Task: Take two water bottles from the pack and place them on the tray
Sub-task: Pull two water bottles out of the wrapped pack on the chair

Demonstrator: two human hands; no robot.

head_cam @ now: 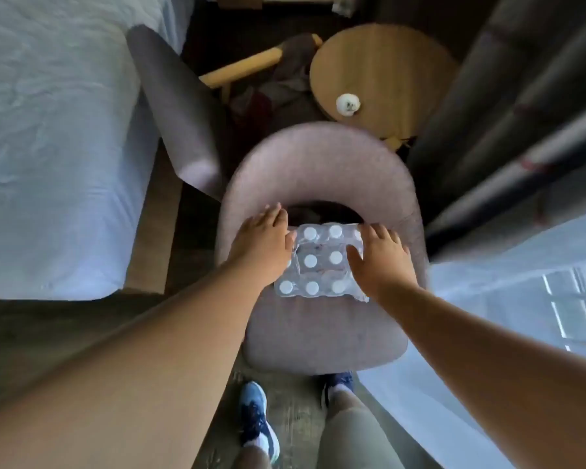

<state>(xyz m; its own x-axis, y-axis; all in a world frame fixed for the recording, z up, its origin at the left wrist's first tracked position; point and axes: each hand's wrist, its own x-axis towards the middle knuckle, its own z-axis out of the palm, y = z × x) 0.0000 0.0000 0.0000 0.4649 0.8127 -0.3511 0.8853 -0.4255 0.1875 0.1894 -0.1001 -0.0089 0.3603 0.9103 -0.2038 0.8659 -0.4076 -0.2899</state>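
While person stands at chair's front edge, pack [320,262] of water bottles sits on chair [322,336] seat, toward backrest. Left hand [263,243] on pack's left side, right hand [381,260] on right side; fingers spread open, not gripping. Round tabletop [386,72] beyond chair.

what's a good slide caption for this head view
Both hands, left hand and right hand, reach onto a shrink-wrapped pack of water bottles sitting on an upholstered chair.

chair back [318,164] behind pack [318,262], front open
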